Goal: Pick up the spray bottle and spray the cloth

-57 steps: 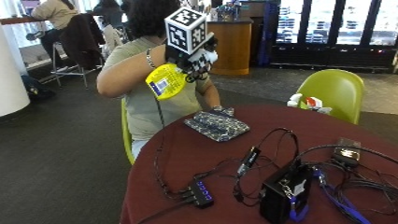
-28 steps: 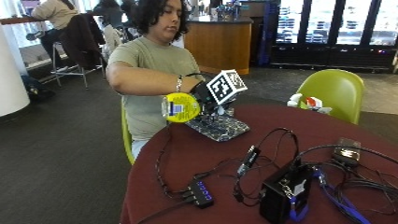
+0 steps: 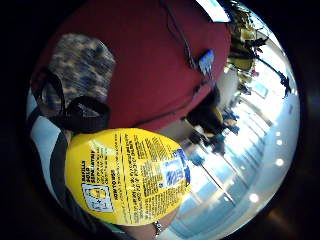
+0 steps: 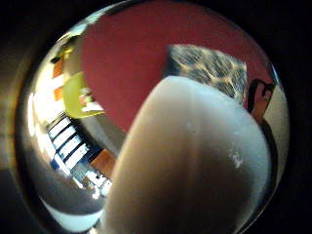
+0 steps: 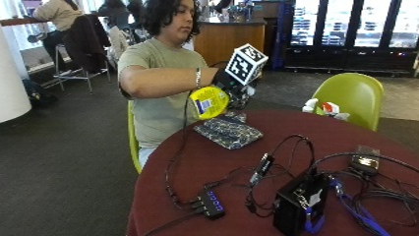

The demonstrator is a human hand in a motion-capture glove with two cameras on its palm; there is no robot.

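Bottle [image 5: 209, 102] lower (hand [image 5: 229, 84] half-hidden)

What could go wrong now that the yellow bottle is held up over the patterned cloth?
The gloved right hand holds the round yellow spray bottle above the dark patterned cloth. Spray may drift past it onto the dark red round table, or towards the black cables and black USB hub nearby.
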